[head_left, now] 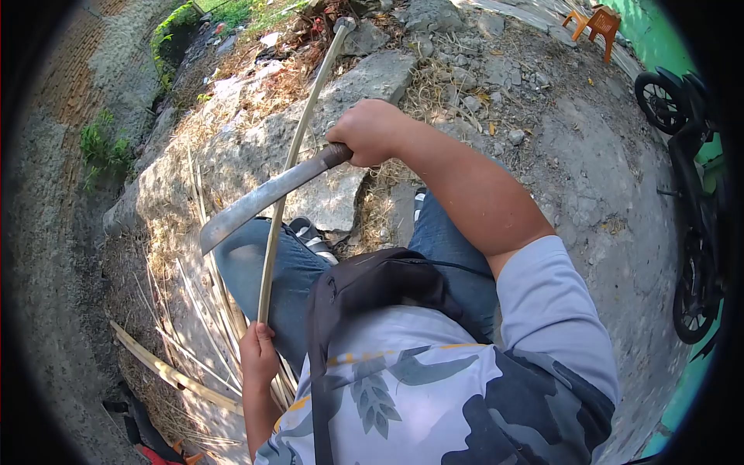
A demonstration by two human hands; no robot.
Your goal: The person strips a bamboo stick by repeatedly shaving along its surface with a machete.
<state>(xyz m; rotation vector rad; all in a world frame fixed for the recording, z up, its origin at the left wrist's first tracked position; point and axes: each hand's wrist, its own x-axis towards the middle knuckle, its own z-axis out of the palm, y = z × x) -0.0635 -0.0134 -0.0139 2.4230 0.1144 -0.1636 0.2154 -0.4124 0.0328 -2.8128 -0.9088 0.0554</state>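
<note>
My right hand (pixel 370 133) is closed round the dark handle of a large machete (pixel 267 195), near the centre top. Its broad metal blade points down and left and crosses a long pale bamboo strip (pixel 293 147). The lower end of that strip is in my left hand (pixel 259 353), whose fingers are wrapped round it with the thumb on top. From there the strip runs up past my knee, its far end near the rubble at the top. Whether the blade touches the strip is hard to tell.
Several thin strips (pixel 203 306) lie by my left leg, beside a wider bamboo piece (pixel 174 377). Stone slabs (pixel 372 76) lie ahead. An orange chair (pixel 603 29) and a black motorcycle (pixel 686 186) stand right. A rough wall (pixel 58 194) rises left.
</note>
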